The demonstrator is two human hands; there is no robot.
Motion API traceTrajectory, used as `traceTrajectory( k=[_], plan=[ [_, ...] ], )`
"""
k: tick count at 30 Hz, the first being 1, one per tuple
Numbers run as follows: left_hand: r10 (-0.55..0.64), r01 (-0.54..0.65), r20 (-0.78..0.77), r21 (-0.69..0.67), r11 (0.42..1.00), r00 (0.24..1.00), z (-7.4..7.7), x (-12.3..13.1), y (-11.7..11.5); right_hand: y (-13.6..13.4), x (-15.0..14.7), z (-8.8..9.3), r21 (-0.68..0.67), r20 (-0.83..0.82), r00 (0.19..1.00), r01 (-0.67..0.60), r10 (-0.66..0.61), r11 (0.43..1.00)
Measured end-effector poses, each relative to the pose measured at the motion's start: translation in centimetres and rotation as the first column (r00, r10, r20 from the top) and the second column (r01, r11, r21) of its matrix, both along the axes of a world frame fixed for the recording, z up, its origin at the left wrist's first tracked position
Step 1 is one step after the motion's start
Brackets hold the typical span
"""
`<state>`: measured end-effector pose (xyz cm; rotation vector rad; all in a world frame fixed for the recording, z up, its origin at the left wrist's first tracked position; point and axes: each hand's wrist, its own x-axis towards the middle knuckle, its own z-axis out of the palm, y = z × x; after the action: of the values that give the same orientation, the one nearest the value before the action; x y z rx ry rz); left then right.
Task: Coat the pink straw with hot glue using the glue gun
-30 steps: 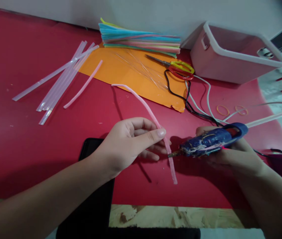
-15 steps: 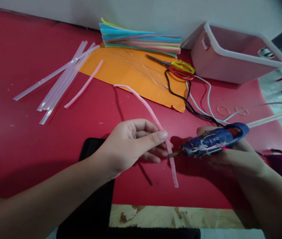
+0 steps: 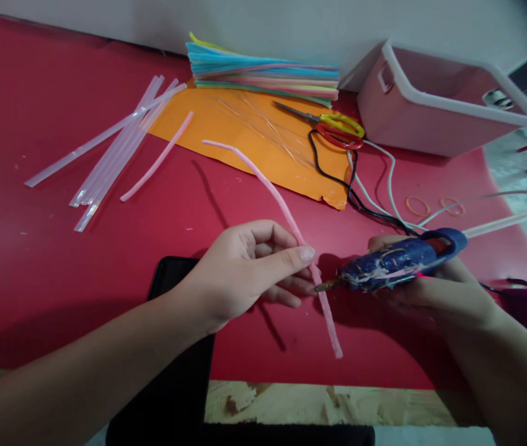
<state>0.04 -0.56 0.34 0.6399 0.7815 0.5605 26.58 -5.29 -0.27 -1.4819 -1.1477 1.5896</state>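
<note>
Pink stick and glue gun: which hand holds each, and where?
The left hand pinches the pink stick below its middle. The right hand grips the blue glue gun from underneath.

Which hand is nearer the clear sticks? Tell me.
Left. The left hand is down-right of the clear sticks; the right hand, holding the glue gun, is farther right.
</note>
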Motion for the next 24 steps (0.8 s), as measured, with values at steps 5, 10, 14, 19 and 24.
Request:
traceTrajectory(
  k=[5, 10, 14, 19, 24],
  plan=[
    [-0.009, 0.009, -0.019, 0.004, 1.0, 1.0, 0.2, 0.0, 0.0, -0.4, -1.2, 0.9, -0.033, 0.048, 0.987, 0.157, -0.155, 0.987],
    [0.002, -0.002, -0.064, -0.006, 1.0, 0.998, 0.2, 0.1, 0.2, -0.2, -0.2, 0.2, -0.05, -0.006, 0.995, 0.102, -0.102, 0.994],
    [0.051, -0.051, -0.071, 0.003, 0.999, 0.996, 0.4, 0.3, 0.2, -0.2, 0.0, 0.2, -0.036, 0.059, 0.996, 0.075, -0.073, 0.997],
    [0.071, -0.07, -0.065, 0.011, 0.997, 0.995, 0.4, 0.3, 0.1, -0.4, -0.9, 1.1, -0.026, 0.135, 0.986, 0.105, -0.101, 0.994],
    [0.064, -0.063, -0.073, 0.016, 0.998, 0.995, 0.4, 0.3, 0.2, -0.1, -0.8, 0.9, -0.015, 0.102, 0.993, 0.054, -0.053, 0.998]
  ],
)
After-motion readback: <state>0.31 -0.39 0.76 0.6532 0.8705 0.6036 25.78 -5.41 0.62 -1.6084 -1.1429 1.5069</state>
